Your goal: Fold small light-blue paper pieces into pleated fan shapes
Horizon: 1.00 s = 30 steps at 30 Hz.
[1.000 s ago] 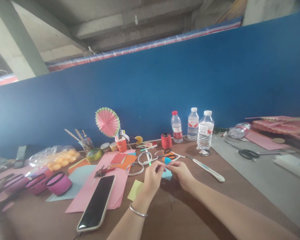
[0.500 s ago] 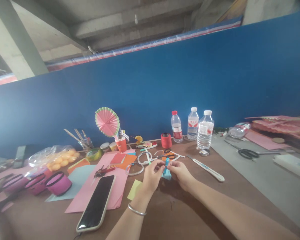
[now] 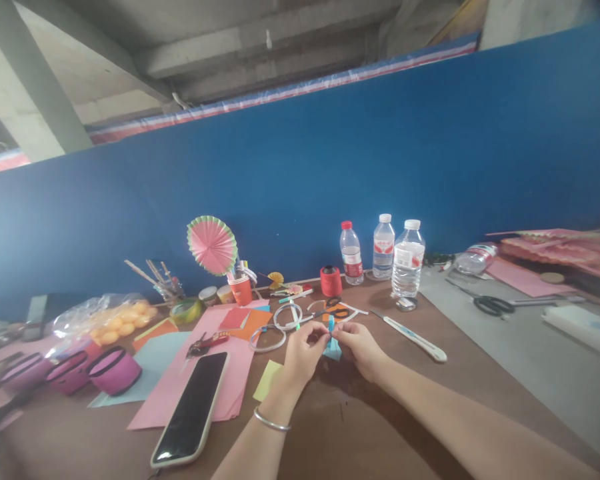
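A small light-blue paper strip [image 3: 331, 325] stands upright between my two hands, near the middle of the table. My left hand [image 3: 304, 347], with a silver bangle on its wrist, pinches the strip from the left. From the right, the fingers of my right hand [image 3: 359, 345] are closed on the same strip, and the fingertips of both hands nearly meet. Under the fingers lies a light-blue paper piece [image 3: 333, 350], partly hidden. Just beyond the hands are black-handled scissors [image 3: 337, 312] on orange paper.
A phone [image 3: 191, 407] lies on pink sheets [image 3: 143, 412] at the left. A white cutter [image 3: 416, 339] is right of my hands. Behind stand a red thread spool [image 3: 331, 281], several water bottles [image 3: 408, 260] and a red cup [image 3: 241, 291] with a pink paper fan [image 3: 212, 245].
The view has shifted slightly, so the objects appear a little further left. The blue strip now shows less between my fingertips. Both hands keep their grip.
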Each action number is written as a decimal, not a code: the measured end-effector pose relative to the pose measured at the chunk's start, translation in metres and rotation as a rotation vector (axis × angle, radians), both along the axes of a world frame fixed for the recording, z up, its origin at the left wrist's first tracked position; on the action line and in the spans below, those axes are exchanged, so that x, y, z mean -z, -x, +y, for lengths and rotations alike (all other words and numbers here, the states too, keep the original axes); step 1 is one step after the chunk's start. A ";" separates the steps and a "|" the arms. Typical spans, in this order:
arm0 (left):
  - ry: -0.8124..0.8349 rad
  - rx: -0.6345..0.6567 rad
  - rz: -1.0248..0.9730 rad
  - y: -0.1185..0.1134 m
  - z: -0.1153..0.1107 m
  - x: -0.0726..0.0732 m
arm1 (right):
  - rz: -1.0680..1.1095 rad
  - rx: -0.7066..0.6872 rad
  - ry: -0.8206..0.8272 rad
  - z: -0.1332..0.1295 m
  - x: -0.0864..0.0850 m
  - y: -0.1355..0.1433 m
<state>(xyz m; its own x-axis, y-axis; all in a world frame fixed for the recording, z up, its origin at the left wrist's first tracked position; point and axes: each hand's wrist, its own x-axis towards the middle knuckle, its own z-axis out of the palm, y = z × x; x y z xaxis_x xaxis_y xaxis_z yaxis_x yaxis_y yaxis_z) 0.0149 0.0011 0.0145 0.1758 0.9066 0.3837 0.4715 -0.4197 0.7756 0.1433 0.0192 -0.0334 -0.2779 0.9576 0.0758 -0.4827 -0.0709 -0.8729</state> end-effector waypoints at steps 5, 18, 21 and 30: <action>0.000 0.010 0.017 0.001 0.000 0.000 | 0.006 -0.019 -0.008 0.002 0.002 0.000; 0.021 -0.028 -0.036 0.004 0.005 0.001 | -0.135 0.092 -0.035 -0.004 -0.009 -0.003; 0.027 -0.018 -0.033 0.003 0.003 0.001 | -0.149 0.144 -0.061 -0.004 -0.012 -0.003; 0.017 -0.008 -0.060 0.005 0.006 0.005 | -0.173 0.180 -0.096 -0.005 -0.014 -0.004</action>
<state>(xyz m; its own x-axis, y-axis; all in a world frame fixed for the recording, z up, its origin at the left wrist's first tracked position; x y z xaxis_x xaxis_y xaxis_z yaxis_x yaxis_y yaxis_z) 0.0102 0.0070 0.0096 0.1462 0.9144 0.3774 0.4275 -0.4025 0.8095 0.1472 0.0141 -0.0198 -0.1209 0.9835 0.1350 -0.3226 0.0897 -0.9423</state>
